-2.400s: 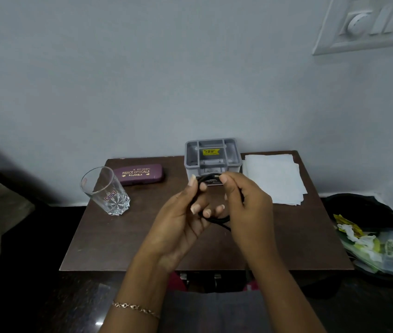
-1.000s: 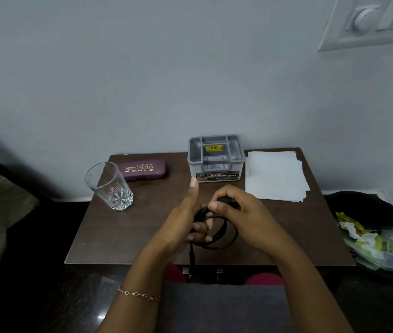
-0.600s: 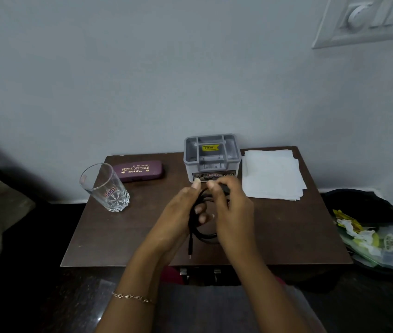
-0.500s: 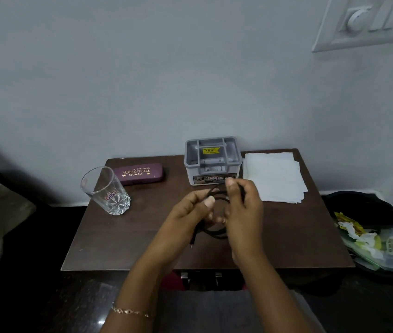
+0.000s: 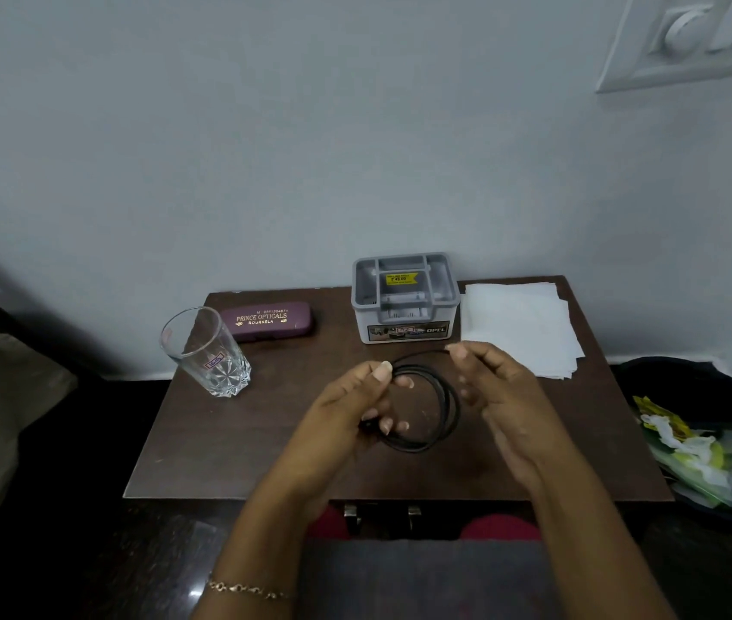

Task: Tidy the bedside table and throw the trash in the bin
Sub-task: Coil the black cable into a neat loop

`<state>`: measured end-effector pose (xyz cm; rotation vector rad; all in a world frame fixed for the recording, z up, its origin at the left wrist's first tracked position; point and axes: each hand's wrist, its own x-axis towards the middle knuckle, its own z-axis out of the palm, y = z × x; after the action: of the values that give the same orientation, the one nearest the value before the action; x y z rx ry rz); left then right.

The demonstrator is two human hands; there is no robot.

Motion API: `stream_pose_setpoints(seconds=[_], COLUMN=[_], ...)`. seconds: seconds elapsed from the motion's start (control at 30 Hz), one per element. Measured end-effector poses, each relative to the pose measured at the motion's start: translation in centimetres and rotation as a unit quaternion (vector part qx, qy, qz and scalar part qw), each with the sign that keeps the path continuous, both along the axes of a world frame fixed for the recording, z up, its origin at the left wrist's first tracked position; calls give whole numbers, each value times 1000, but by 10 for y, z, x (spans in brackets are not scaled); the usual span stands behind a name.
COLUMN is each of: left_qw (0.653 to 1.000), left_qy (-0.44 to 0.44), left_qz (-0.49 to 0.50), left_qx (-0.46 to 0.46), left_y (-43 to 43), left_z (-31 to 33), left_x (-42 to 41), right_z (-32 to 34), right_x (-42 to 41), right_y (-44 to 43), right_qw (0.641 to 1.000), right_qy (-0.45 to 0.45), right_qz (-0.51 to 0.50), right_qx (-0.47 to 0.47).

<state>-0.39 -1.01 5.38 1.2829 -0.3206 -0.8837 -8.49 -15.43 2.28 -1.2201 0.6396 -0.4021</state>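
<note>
Your left hand (image 5: 350,409) grips the coiled black cable (image 5: 444,407). Thumb and forefinger pinch the top of the loop, and the lower fingers curl round its near-left side. A dark plug end seems to sit there, too dim to make out. Your right hand (image 5: 505,396) pinches the strand that rises from the coil. Its fingertips are blurred, so you cannot tell how many fingers are on it. The coil hangs over the table (image 5: 243,449); whether it touches the top cannot be told.

Just beyond your right fingertips stands the grey compartment box (image 5: 404,302), and its contents are hard to read. Right of that hand lies a stack of white paper (image 5: 520,324). Left of your left hand stands an upright glass (image 5: 207,351), whose rim covers one end of the maroon spectacle case (image 5: 272,322) behind it. Well right of the grip, the black-lined bin (image 5: 686,387) is cut off by the frame edge, and the wrappers (image 5: 686,445) in it are indistinct.
</note>
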Motion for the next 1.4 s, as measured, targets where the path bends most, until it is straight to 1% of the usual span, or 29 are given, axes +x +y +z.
stream_pose_setpoints(seconds=[0.07, 0.1, 0.17, 0.23, 0.3, 0.33, 0.4, 0.43, 0.5, 0.57, 0.67, 0.73, 0.8, 0.83, 0.87, 0.9, 0.93, 0.97, 1.03, 1.07, 1.1, 1.13, 1.17, 1.2, 1.23, 1.27, 1.3, 1.37, 1.4], left_qw=[998, 996, 995, 999, 993, 987, 967, 958, 949, 941, 923, 903, 887, 881, 875, 871, 869, 869, 873, 876, 880, 884, 886, 887, 891, 899, 908, 930, 941], left_qy=[57, 72, 66, -6, -94, -128, -185, -212, -250, -260, -281, -312, -337, -347, -355, -360, -362, -361, -356, -352, -348, -346, -346, -344, -334, -315, -291, -235, -209], left_qz=[4, 17, 40, 49, 40, 46, 88, 100, 113, 136, 153, 154, 164, 172, 180, 187, 193, 198, 207, 209, 211, 215, 220, 226, 234, 242, 250, 254, 244], left_qx=[-38, -55, -56, -5, 58, 91, 153, 163, 156, 169, 216, 252, 270, 273, 275, 276, 276, 274, 263, 254, 243, 231, 219, 208, 198, 185, 168, 126, 105], left_y=[-1, -4, -8, -9, -8, -8, -6, -6, -6, -6, -6, -4, -3, -3, -3, -4, -5, -6, -6, -6, -6, -5, -4, -4, -3, -3, -2, -2, -3], left_z=[1, 2, 0, -6, -13, -19, -28, -29, -30, -30, -29, -31, -30, -29, -28, -27, -27, -27, -29, -29, -28, -27, -25, -24, -24, -24, -24, -23, -22], left_x=[-1, -2, -2, -1, -1, -1, 2, 4, 7, 10, 13, 13, 12, 11, 10, 10, 10, 9, 10, 10, 10, 10, 10, 11, 12, 13, 13, 13, 13], right_z=[-6, -7, -11, -13, -16, -17, -19, -20, -18, -14, -11, -14, -11, -5, 2, 10, 17, 22, 21, 17, 13, 11, 11, 11, 11, 10, 8, 2, -3], right_x=[0, 2, 8, 10, 9, 7, 3, 1, -3, -5, -5, -3, 2, 5, 8, 10, 11, 12, 13, 14, 15, 17, 20, 22, 22, 21, 18, 8, 5], right_y=[-3, 0, 6, 10, 8, 6, 1, -1, -4, -5, -4, 0, 7, 12, 16, 19, 23, 27, 35, 40, 46, 52, 55, 55, 52, 46, 40, 28, 23], right_qw=[998, 997, 990, 977, 967, 961, 942, 936, 939, 950, 952, 949, 949, 950, 953, 953, 948, 928, 844, 828, 845, 889, 935, 970, 988, 993, 990, 981, 980], right_qy=[18, 22, 34, 65, 86, 95, 117, 119, 97, 71, 65, 86, 105, 100, 74, 44, 27, 38, 106, 123, 117, 97, 77, 64, 57, 52, 50, 49, 46], right_qz=[25, 48, 108, 162, 175, 178, 198, 212, 230, 230, 248, 232, 157, 109, 70, 59, 77, 109, 138, 122, 97, 73, 55, 53, 68, 94, 130, 188, 190], right_qx=[-46, -59, -81, -119, -163, -189, -243, -253, -238, -200, -169, -194, -253, -275, -286, -293, -309, -355, -507, -533, -512, -442, -342, -229, -123, -46, -14, -19, -27])
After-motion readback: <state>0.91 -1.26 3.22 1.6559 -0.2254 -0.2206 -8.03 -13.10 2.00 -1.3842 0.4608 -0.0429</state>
